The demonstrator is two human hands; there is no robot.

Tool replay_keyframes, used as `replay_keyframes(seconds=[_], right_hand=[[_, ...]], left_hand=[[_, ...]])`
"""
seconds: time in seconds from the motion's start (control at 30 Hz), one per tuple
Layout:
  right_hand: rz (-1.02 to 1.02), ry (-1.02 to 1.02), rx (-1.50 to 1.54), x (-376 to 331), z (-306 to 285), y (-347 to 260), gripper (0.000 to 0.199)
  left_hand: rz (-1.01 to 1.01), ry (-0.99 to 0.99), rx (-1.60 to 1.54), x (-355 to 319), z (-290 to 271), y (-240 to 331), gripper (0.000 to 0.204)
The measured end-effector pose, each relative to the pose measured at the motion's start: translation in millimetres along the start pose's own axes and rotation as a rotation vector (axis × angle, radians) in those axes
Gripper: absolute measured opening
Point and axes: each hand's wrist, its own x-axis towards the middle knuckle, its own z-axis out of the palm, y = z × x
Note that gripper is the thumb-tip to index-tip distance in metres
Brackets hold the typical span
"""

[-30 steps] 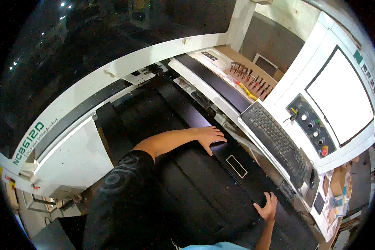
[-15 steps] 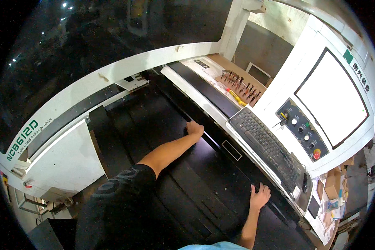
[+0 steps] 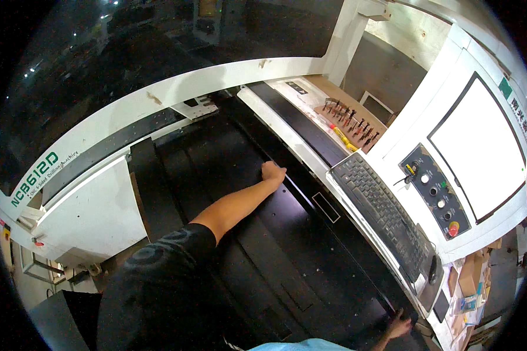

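Observation:
A long black panel [image 3: 257, 228] lies on the machine bed in front of me, with grooves and small pale specks on it. My left hand [image 3: 273, 173] is closed at the panel's far edge, fingers curled over a bright strip that runs along it; the fingertips are hidden. Farther down the same edge, at the lower right, my right hand [image 3: 399, 325] rests with its fingers apart, touching the edge near the panel's corner. It is partly blurred. A black sleeve [image 3: 152, 257] covers my left upper arm.
Beyond the edge stand a black keyboard [image 3: 375, 210], a mouse [image 3: 433, 268] and a white console with a bright screen [image 3: 480, 152] and a red stop button [image 3: 453, 228]. Several drill bits [image 3: 351, 123] stand in a rack. A white machine hood [image 3: 158, 96] arches over the far left.
My right hand has slid along the edge toward the lower right. My left hand stays at nearly the same place on the edge. The view has shifted slightly.

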Motion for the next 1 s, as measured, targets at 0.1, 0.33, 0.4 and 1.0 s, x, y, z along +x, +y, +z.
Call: replay_keyframes(seconds=[0.1, 0.33, 0.4, 1.0], right_hand=[[0.291, -0.175, -0.06, 18.5, 21.9, 18.9, 0.096], [0.345, -0.354, 0.426, 39.6, 10.4, 41.2, 0.134], [0.292, -0.286, 0.427, 40.1, 12.3, 39.7, 0.118], [0.089, -0.145, 0.209, 67.9, 57.4, 47.0, 0.084]], left_hand=[[0.006, 0.07, 0.041, 8.8, -11.6, -12.2, 0.035], [0.053, 0.027, 0.064, 9.2, -15.4, -13.1, 0.039], [0.058, 0.047, 0.099, 9.7, -17.7, -11.6, 0.04], [-0.08, 0.032, 0.007, 124.7, -34.1, -2.0, 0.063]])
